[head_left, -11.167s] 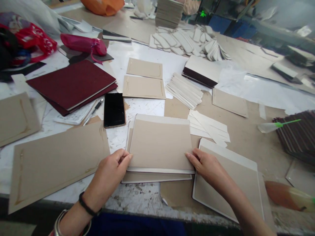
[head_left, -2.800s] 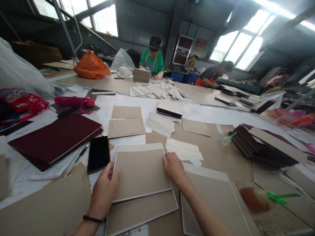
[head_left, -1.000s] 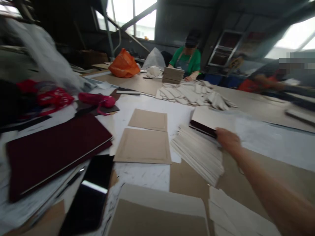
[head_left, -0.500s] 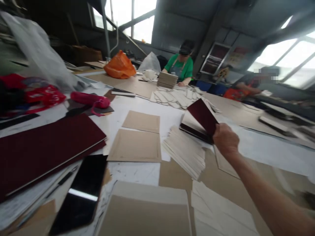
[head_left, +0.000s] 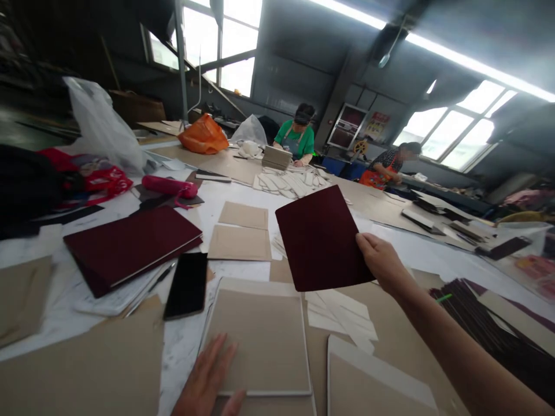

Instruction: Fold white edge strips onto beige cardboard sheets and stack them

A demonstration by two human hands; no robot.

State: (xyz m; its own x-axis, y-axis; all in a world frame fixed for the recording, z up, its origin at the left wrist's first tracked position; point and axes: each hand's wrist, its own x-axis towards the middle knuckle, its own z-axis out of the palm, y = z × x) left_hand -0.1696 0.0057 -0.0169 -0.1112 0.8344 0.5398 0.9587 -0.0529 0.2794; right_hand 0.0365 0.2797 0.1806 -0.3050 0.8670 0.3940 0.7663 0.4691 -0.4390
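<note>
Brought closer, a maroon card (head_left: 321, 241) — right of the phone (head_left: 186, 286) — is pinched by the right hand (head_left: 382, 258); the left hand (head_left: 207, 377) spreads open over cardboard (head_left: 269, 341).

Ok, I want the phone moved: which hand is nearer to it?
Left. The left hand, over a board, is below and right of the phone in frame; the right hand, holding a maroon sheet, is farther right.

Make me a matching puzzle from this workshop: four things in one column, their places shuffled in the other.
Things:
1. rounded maroon panel
2. phone
3. orange bag
4. left hand

Places:
A. over the central pale-edged board
B. farther back than the pink pouch
C. in the right hand
D. beside the pen

Pairs: 1-C, 2-D, 3-B, 4-A
</note>
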